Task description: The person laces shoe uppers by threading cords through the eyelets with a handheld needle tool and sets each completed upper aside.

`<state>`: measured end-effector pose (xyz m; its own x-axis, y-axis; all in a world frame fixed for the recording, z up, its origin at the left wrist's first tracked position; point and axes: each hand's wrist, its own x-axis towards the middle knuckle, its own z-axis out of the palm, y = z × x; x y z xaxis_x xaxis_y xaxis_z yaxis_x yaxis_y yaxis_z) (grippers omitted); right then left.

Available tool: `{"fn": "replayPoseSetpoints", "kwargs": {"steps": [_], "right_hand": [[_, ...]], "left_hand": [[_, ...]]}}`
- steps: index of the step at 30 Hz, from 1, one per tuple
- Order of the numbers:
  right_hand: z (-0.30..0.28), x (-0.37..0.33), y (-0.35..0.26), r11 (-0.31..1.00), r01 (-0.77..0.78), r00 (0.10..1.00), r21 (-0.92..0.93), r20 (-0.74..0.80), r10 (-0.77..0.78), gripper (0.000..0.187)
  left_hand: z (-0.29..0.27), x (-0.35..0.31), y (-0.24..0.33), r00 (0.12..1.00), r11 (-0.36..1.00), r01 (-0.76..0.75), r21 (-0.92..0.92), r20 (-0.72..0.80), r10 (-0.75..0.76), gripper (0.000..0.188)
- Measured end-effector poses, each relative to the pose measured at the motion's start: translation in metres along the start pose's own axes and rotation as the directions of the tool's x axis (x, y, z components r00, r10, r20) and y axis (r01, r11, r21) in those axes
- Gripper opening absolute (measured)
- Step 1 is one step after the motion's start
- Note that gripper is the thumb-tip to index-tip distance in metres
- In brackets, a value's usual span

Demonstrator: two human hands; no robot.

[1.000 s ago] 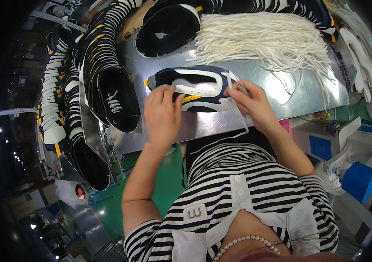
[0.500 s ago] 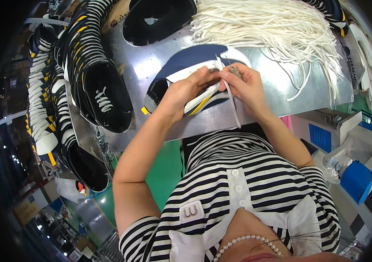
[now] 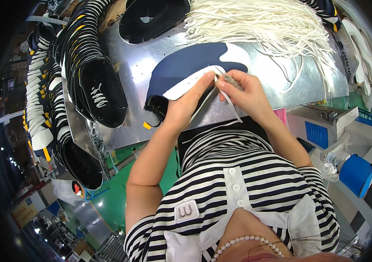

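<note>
Along the far left, a curving row of nested shoe uppers (image 3: 39, 102), white and dark with yellow tabs, stands beside a darker row (image 3: 83, 168) that ends in a black-lined opening. Next comes a thick stack (image 3: 103, 94) of black-lined uppers, a small white lace pattern showing on the nearest one. At the middle is the metal table (image 3: 129, 74), with a black-lined upper (image 3: 153, 22) lying near its far edge. On the table's near part, in front of the person, a navy and white shoe upper (image 3: 186, 63) lies tipped, its sole-side edge away from the body. The left hand (image 3: 183, 105) grips its white eyelet strip, thumb and fingers closed on the edge. Just beside it, the right hand (image 3: 251, 94) pinches a thin white lace (image 3: 234, 107) at the strip's end, a small grey tool (image 3: 233, 82) held among its fingers. Beyond the right hand spreads a heap of white laces (image 3: 256, 24). Farther right stands a grey machine (image 3: 347, 115) with blue panels.
</note>
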<state>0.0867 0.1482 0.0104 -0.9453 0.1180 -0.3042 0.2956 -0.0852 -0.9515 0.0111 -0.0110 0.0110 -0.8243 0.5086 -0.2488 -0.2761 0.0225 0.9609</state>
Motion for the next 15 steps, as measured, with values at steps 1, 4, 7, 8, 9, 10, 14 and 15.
{"fn": "replayPoseSetpoints", "kwargs": {"steps": [1, 4, 7, 8, 9, 10, 14, 15], "right_hand": [[0.001, -0.006, -0.001, 1.0, 0.002, 1.0, 0.0, -0.003, -0.002, 0.017], [0.004, -0.022, -0.002, 0.976, 0.216, 0.969, -0.011, -0.119, -0.216, 0.017], [-0.005, -0.025, -0.002, 0.968, 0.201, 0.973, -0.154, -0.081, -0.215, 0.013], [-0.005, -0.026, -0.004, 0.968, 0.2, 0.973, -0.153, -0.083, -0.214, 0.013], [-0.006, -0.026, -0.006, 0.97, 0.195, 0.974, -0.146, -0.083, -0.209, 0.012], [-0.006, -0.026, -0.007, 0.972, 0.191, 0.976, -0.14, -0.083, -0.204, 0.011], [-0.008, -0.024, -0.005, 0.971, 0.191, 0.975, -0.142, -0.088, -0.204, 0.01], [-0.008, -0.024, -0.003, 0.959, 0.229, 0.966, -0.165, -0.086, -0.245, 0.01]], "left_hand": [[0.002, -0.003, 0.0, 1.0, 0.999, -0.013, 0.033, -0.024, 0.014, 0.019], [0.002, -0.01, 0.001, 0.999, 0.997, 0.01, 0.071, -0.044, -0.007, 0.022], [0.003, -0.014, 0.001, 0.998, 0.99, -0.006, 0.139, -0.057, 0.014, 0.021], [0.004, -0.015, 0.0, 0.998, 0.991, -0.036, 0.128, -0.055, 0.043, 0.02], [0.004, -0.015, -0.001, 0.996, 0.991, -0.065, 0.117, -0.053, 0.072, 0.02], [0.004, -0.015, -0.004, 0.996, 0.993, -0.067, 0.096, -0.058, 0.073, 0.018], [0.004, -0.017, -0.006, 0.993, 0.988, -0.114, 0.1, -0.022, 0.117, 0.017], [0.004, -0.018, -0.006, 0.993, 0.988, -0.115, 0.107, -0.023, 0.118, 0.017]]}}
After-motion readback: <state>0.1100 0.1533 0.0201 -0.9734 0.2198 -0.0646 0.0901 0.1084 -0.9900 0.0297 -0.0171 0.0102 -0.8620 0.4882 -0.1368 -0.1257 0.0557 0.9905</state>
